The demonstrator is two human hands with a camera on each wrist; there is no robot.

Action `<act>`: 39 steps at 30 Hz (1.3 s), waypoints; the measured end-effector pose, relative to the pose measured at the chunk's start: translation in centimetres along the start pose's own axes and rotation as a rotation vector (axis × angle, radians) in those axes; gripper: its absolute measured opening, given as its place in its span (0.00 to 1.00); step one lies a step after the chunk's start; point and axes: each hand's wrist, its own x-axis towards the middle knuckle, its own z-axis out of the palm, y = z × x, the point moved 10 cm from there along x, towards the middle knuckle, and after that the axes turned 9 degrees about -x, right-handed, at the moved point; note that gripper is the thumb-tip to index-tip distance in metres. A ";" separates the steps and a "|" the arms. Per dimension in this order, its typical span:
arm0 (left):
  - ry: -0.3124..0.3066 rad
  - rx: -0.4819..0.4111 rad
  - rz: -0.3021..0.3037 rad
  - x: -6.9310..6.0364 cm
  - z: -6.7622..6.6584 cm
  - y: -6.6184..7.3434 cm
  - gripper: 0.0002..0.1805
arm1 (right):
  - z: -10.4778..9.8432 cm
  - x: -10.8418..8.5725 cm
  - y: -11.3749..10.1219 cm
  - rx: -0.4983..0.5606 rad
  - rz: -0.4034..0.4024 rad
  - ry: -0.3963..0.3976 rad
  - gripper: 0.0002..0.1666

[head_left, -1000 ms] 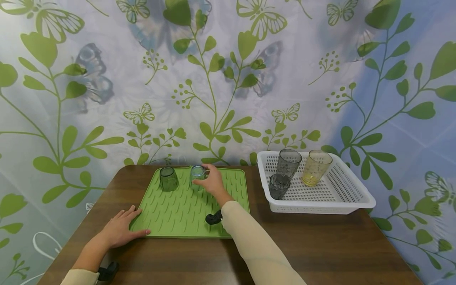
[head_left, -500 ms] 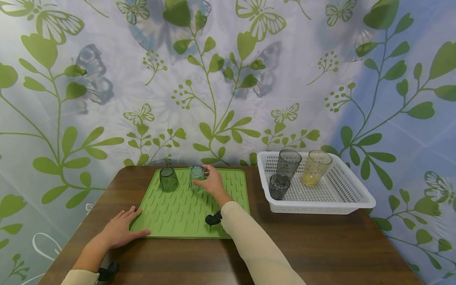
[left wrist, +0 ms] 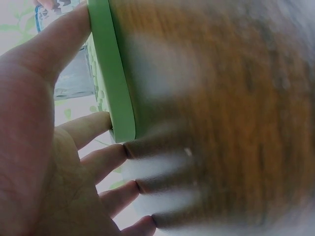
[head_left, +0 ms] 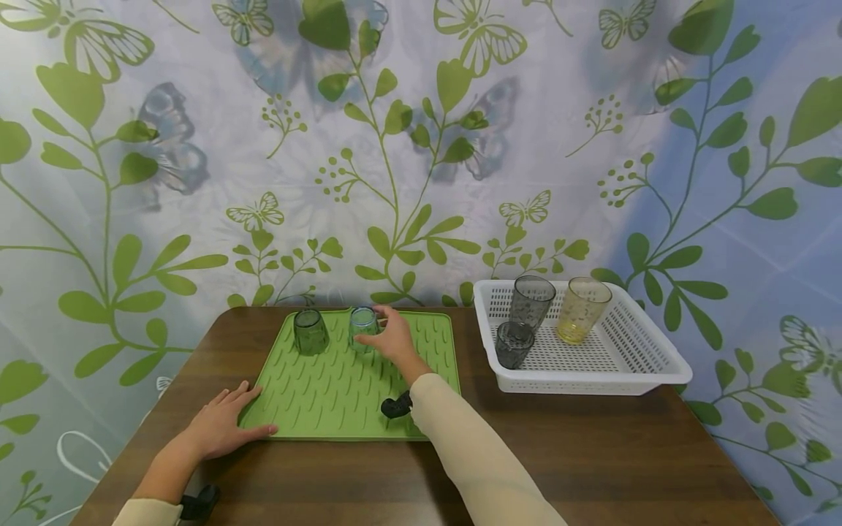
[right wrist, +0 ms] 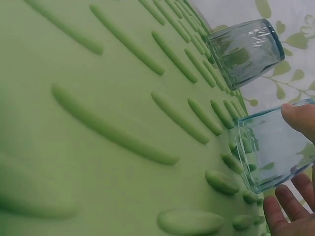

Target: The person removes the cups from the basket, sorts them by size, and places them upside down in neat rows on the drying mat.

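While your left hand (head_left: 224,422) lies spread over the near left corner of the green mat (head_left: 329,402), its fingers along the side and its thumb at the front edge, your right hand (head_left: 397,336) pinches the blue glass (head_left: 360,323) near the mat's back edge. That braced corner probably stops the mat from sliding under you. You take the glass from its right, thumb toward you and fingers behind, a grip that should keep it from tipping; how firmly each finger presses, I cannot tell.

Just to its left, apart from it, stands the green glass (head_left: 310,334). Both seem to be mouth down, likely so any water can drain between the raised ridges (right wrist: 113,125).

At your right on the tabletop (head_left: 368,482), the white basket (head_left: 592,385) holds a tall grey glass (head_left: 534,298), a short dark glass (head_left: 514,345) and a yellow glass (head_left: 584,313), its walls presumably keeping them together.
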 end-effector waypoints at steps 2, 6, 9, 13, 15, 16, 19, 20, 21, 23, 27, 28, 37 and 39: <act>0.000 0.002 0.001 0.0 0.0 0.0 0.54 | -0.1 -0.1 0.0 0.010 -0.002 0.002 0.46; 0.000 0.005 0.001 0.0 -0.1 -0.1 0.54 | -0.4 -0.3 0.1 0.038 -0.003 0.007 0.45; 0.002 0.008 -0.002 0.1 -0.2 -0.1 0.54 | -0.7 -0.5 0.2 0.081 0.001 0.018 0.44; 0.007 0.010 -0.007 0.0 -0.3 0.1 0.54 | -1.6 -1.1 0.4 0.160 0.011 0.037 0.43; 0.007 0.010 -0.009 0.0 -0.3 0.1 0.54 | -2.1 -1.5 0.4 0.187 0.011 0.042 0.43; 0.006 0.009 -0.010 0.0 -0.3 0.1 0.54 | -2.3 -1.7 0.3 0.188 0.010 0.045 0.42; 0.001 0.007 -0.011 0.0 -0.3 0.1 0.54 | -3.0 -2.1 0.3 0.202 0.003 0.052 0.41; 0.000 0.006 -0.012 0.0 -0.2 0.0 0.54 | -3.2 -2.3 0.3 0.213 0.001 0.056 0.40; 0.000 0.005 -0.012 0.0 -0.3 0.0 0.54 | -3.5 -2.5 0.2 0.222 0.001 0.060 0.40; -0.001 0.005 -0.011 0.0 -0.3 0.0 0.54 | -4.1 -2.8 0.1 0.249 -0.003 0.067 0.39; 0.000 0.012 -0.015 0.0 -0.3 -0.1 0.55 | -5.2 -3.6 -0.5 0.264 -0.024 0.076 0.39; 0.000 0.014 -0.017 0.0 -0.3 -0.2 0.55 | -5.5 -3.8 -0.7 0.269 -0.033 0.076 0.38; 0.006 0.022 -0.020 -0.1 -0.2 -0.2 0.55 | -8.6 -5.7 -2.2 0.320 -0.093 0.066 0.38; 0.006 0.024 -0.023 -0.1 -0.2 -0.2 0.55 | -9.3 -6.3 -2.4 0.325 -0.102 0.061 0.39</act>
